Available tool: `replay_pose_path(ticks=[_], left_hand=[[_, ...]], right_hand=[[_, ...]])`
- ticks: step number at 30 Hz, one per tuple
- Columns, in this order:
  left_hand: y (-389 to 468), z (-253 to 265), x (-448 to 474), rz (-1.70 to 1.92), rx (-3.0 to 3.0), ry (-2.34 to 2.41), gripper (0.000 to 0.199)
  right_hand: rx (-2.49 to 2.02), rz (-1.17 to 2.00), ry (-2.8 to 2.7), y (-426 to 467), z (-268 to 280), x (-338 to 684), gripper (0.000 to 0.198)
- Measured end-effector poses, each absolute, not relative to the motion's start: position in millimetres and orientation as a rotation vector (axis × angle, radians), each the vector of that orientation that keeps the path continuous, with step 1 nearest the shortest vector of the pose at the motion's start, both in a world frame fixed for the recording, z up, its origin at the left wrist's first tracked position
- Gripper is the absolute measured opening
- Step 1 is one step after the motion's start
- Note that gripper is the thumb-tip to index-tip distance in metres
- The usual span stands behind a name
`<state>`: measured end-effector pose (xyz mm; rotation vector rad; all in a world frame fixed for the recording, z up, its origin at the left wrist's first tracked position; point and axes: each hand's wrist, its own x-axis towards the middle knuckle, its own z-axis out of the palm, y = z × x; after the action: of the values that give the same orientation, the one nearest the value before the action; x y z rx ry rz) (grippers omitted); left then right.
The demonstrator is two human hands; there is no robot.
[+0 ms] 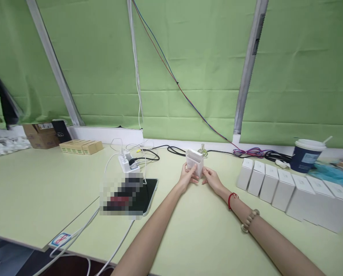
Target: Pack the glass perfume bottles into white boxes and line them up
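Observation:
A small white cardboard box point(195, 161) stands in front of me with its top flap up. My left hand point(187, 177) is wrapped round its left side, thumb across the front face. At the lower right edge of the box, the fingers of my right hand point(212, 179) are closed on it. What the box contains is hidden. Just behind it is a small yellowish glass bottle point(203, 150), partly covered by the box. To the right stands a row of several similar white boxes point(279, 188), all closed.
Left of my hands lie a tablet point(150, 193), partly blurred out, and a white power strip point(125, 164) with cables. Farther left are yellow boxes point(81, 147) and a brown carton point(42, 136). At right stand a dark blue cup point(304, 157) and coiled black cables point(276, 157).

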<state>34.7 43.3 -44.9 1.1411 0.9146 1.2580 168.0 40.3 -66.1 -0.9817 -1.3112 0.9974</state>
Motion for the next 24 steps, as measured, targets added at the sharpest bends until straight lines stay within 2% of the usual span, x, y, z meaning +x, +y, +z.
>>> replay_pose_path(ticks=[8,15,19,24], left_hand=[[36.9,-45.7,41.3,1.350,1.177,0.996,0.077],[38.0,-47.7,39.7,1.647,1.335,1.306,0.046],[39.5,-47.5,38.0,1.658,1.349,1.481,0.037],[37.6,-45.8,37.8,1.654,1.380,1.635,0.052]], right_hand=[[-1.024,0.938,-1.356,37.8,-66.9,163.8,0.051],[-1.038,0.929,-1.376,37.3,-63.9,164.0,0.043],[-1.100,0.968,-1.355,37.5,-62.4,164.1,0.041],[-1.103,0.979,-1.376,36.9,-61.9,164.3,0.040]])
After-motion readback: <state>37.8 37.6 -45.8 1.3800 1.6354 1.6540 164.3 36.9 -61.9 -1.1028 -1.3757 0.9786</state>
